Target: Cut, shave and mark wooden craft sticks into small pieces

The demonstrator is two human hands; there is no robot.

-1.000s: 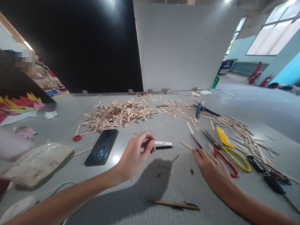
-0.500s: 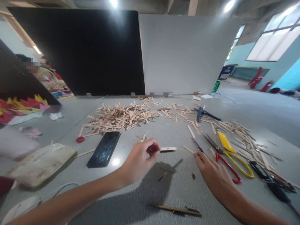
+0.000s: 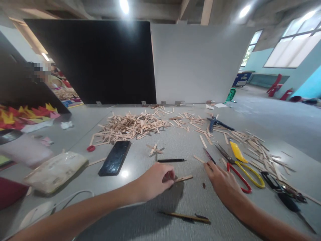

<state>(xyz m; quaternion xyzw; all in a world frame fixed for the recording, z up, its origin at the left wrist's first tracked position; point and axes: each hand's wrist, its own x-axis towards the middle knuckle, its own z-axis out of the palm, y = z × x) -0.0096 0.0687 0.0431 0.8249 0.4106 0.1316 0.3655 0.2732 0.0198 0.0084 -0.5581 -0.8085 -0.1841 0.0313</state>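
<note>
My left hand (image 3: 160, 179) pinches a short wooden stick (image 3: 184, 178), which points right over the grey table. Just beyond it lies a black pen (image 3: 172, 160), with a small star of crossed sticks (image 3: 154, 149) farther back. My right hand (image 3: 213, 172) rests on the table, its fingertips closed at the near end of another thin stick (image 3: 198, 159). Beside that hand are a dark red pen (image 3: 209, 155) and scissors with red and yellow handles (image 3: 247, 174). A brown brush-like tool (image 3: 187, 217) lies near the front edge.
A heap of sticks (image 3: 132, 125) spreads at the back. A phone (image 3: 114, 158) and a plastic bag (image 3: 57, 170) lie left. Blue pliers (image 3: 218, 124), a yellow packet (image 3: 237, 152) and a black-handled tool (image 3: 288, 201) lie right. A black and white board (image 3: 100, 63) stands behind.
My left hand has come nearer to me with the stick, which now tilts, and the pen and crossed sticks show more fully. My right hand stays by its stick. The view has shifted slightly.
</note>
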